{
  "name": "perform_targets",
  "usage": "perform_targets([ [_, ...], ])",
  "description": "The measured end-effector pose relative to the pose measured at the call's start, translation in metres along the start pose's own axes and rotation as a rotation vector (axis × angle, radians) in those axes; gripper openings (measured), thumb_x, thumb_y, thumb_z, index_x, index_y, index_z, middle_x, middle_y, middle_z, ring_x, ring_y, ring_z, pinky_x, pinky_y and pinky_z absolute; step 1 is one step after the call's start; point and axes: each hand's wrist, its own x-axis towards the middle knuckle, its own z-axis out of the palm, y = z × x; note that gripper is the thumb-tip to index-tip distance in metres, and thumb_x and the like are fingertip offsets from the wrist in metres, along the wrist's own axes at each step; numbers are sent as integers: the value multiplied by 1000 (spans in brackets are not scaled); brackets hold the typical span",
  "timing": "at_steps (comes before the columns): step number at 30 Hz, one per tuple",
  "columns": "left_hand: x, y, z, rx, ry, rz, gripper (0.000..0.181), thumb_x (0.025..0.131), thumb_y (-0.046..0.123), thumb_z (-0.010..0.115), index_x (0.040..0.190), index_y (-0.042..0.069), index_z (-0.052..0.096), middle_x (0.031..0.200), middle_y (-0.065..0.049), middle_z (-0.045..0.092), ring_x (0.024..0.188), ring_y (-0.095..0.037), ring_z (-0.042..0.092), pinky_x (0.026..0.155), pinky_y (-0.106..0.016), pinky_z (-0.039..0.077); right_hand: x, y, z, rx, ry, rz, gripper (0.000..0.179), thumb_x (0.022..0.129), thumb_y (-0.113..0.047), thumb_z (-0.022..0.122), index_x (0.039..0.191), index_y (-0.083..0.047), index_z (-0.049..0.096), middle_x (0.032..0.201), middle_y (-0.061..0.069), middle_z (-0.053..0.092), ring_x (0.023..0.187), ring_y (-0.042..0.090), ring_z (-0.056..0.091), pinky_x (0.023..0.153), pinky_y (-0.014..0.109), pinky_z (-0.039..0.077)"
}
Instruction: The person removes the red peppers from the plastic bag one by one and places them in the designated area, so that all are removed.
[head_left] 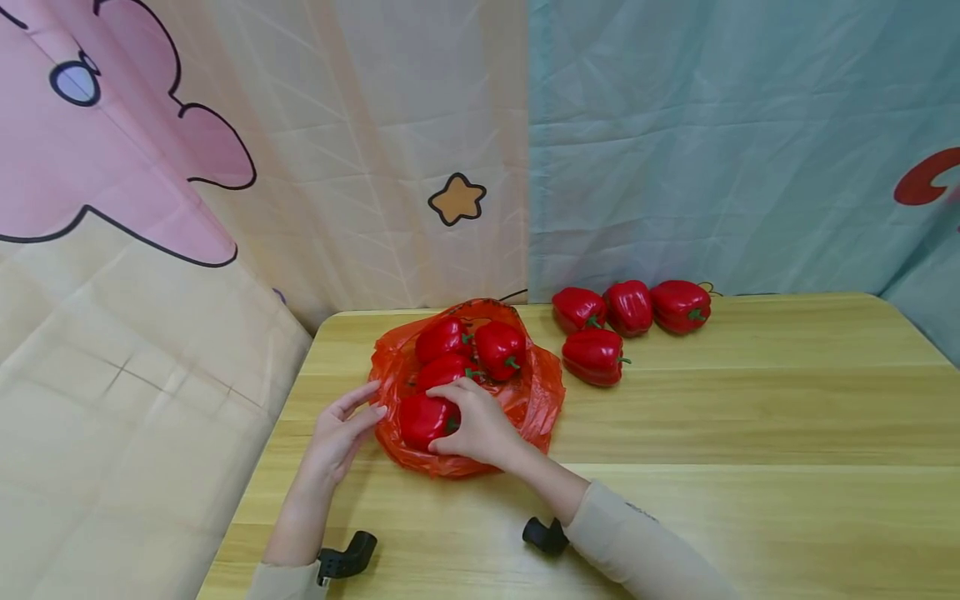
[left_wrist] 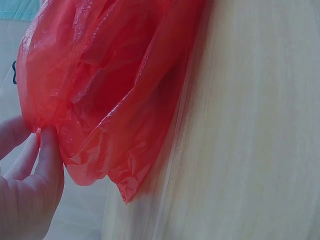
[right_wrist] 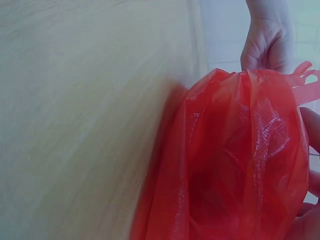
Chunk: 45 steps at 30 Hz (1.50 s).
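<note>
A red plastic bag (head_left: 545,398) lies spread open on the table with several red bell peppers inside. My left hand (head_left: 334,437) is at the bag's left rim; in the left wrist view, its thumb and fingers pinch the plastic edge (left_wrist: 50,107). Reaching in from the right, my right hand (head_left: 480,427) grips a bell pepper (head_left: 422,421) at the near left inside the bag, thumb on the near side and fingers over the top. Behind it sit three more peppers, one of them this bell pepper (head_left: 500,348). The bag hides much of the right fingers in the right wrist view.
Several loose bell peppers (head_left: 592,356) lie just right of the bag, near the table's back edge. The wooden table (head_left: 750,417) stretches to the right. A printed curtain (head_left: 637,150) hangs behind. Black wrist mounts (head_left: 352,557) sit below both hands.
</note>
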Motion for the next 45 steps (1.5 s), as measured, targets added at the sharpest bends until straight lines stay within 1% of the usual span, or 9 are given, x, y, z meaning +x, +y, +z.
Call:
perform_targets([
  [4, 0, 0, 0, -6, 4, -2, 37, 89, -3, 58, 124, 7, 56, 119, -1, 48, 96, -8, 60, 89, -24, 49, -1, 1, -3, 13, -8, 7, 57, 69, -22, 82, 121, -11, 61, 118, 7, 54, 105, 21, 53, 81, 32, 53],
  [12, 0, 1, -1, -23, -6, 5, 34, 89, -3, 58, 120, 11, 60, 118, 0, 49, 96, -8, 60, 89, -23, 49, -2, 3, -9, 43, -9, 23, 58, 69, -24, 82, 122, -14, 60, 116, 5, 55, 105, 20, 51, 79, 33, 53],
  [16, 0, 0, -1, -23, -5, 11, 34, 89, -3, 57, 120, 10, 59, 117, 0, 50, 95, -8, 61, 88, -22, 49, -3, 5, -13, 80, -2, 33, 58, 69, -24, 82, 122, -15, 60, 117, 4, 55, 106, 20, 51, 79, 33, 52],
  [22, 0, 1, -1, -25, -5, 7, 37, 89, -3, 58, 125, 5, 56, 119, -1, 48, 95, -8, 61, 88, -23, 49, -4, 6, -20, 131, 7, 48, 59, 69, -23, 82, 123, -15, 59, 116, 2, 55, 104, 18, 51, 77, 30, 53],
  [25, 0, 1, 0, -22, -3, 11, 38, 88, -3, 58, 126, 5, 55, 120, -2, 48, 96, -8, 61, 88, -23, 49, -4, 6, -23, 154, 19, 48, 60, 69, -22, 82, 123, -14, 59, 117, 1, 55, 104, 16, 51, 77, 29, 52],
  [30, 0, 0, -1, -30, -6, 21, 35, 88, -4, 58, 121, 8, 59, 118, -1, 49, 94, -8, 61, 87, -22, 49, -7, 4, -30, 194, 42, 54, 60, 68, -21, 83, 122, -13, 59, 118, 3, 55, 102, 18, 52, 76, 29, 54],
  [35, 0, 0, -1, -39, -11, 32, 34, 88, -7, 57, 115, 12, 62, 116, 0, 51, 93, -8, 61, 86, -22, 50, -10, 7, -35, 208, 70, 59, 60, 68, -20, 83, 122, -14, 59, 119, 2, 54, 104, 19, 52, 75, 30, 55],
  [40, -1, 0, 0, -40, -9, 31, 33, 88, -7, 57, 110, 16, 63, 115, 0, 52, 93, -8, 61, 86, -22, 50, -14, 10, -40, 244, 104, 60, 60, 68, -17, 83, 122, -15, 59, 120, 1, 54, 106, 19, 51, 78, 33, 55],
  [45, -1, -1, 0, -30, -7, 33, 32, 88, -6, 57, 110, 16, 63, 116, 0, 51, 94, -8, 61, 86, -22, 50, -18, 12, -46, 263, 137, 56, 59, 68, -17, 83, 123, -15, 59, 121, 1, 53, 107, 20, 51, 81, 34, 54],
])
